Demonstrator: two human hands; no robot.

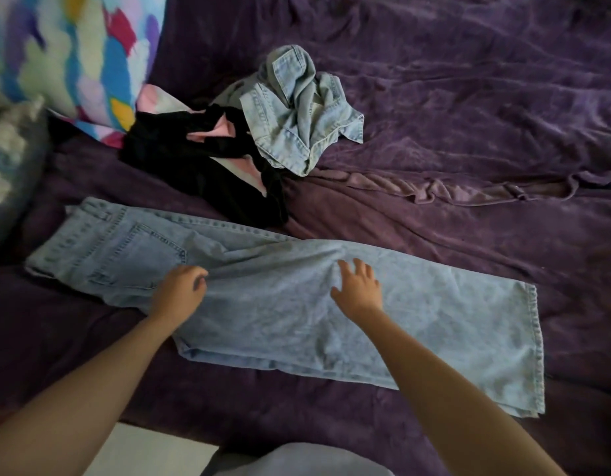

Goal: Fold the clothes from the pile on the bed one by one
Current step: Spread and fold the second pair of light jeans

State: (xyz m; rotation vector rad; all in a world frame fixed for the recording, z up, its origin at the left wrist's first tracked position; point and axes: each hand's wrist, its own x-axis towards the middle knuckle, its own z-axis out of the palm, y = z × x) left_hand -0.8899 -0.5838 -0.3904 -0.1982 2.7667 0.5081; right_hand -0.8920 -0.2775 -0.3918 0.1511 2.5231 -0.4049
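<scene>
The task looks to be in its early part. One pair of jeans (287, 304) lies stretched across the near side of the bed (469, 115), waistband to the left and hems to the right. The legs seem already laid one over the other lengthwise, but the crosswise folds are not yet made. The left hand (180, 290) has its fingers curled, pinching a ridge of cloth just below the back pocket. The right hand (357, 286) lies on the leg with fingers spread, pressing the denim flat.

Behind the jeans, the pile (242, 139) waits unfolded: a crumpled denim shirt (297, 104), a black garment (201, 159) and a pink piece (214, 130) tangled in it. No finished, folded item shows anywhere.

The jeans are pale blue, stiff-looking denim with stitched seams and a wide hem. The bed cover is a soft, plush purple, rumpled into ridges. A pillow (74, 53) with bright patches leans at the far left.
</scene>
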